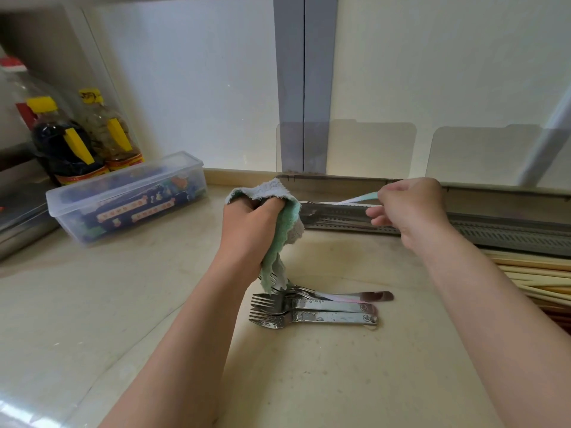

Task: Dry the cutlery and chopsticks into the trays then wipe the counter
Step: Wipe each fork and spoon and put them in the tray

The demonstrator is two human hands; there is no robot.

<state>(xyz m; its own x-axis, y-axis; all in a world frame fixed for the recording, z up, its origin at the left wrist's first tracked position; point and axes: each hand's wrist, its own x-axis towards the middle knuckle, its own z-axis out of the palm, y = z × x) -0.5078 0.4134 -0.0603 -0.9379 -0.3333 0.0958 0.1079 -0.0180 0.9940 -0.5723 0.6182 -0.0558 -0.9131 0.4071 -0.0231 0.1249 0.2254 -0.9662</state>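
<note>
Gripping fluffy green cloth (279, 217), wet steel forks (312, 310)

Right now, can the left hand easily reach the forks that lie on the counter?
Probably not freely. The forks lie just below the left hand with nothing between, but that hand is full: it grips the cloth. The right hand holds a pale utensil over the tray.

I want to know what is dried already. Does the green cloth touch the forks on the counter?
Touching. The head view shows the cloth, gripped in the left hand, hanging down so its lower end rests on the forks.
</note>
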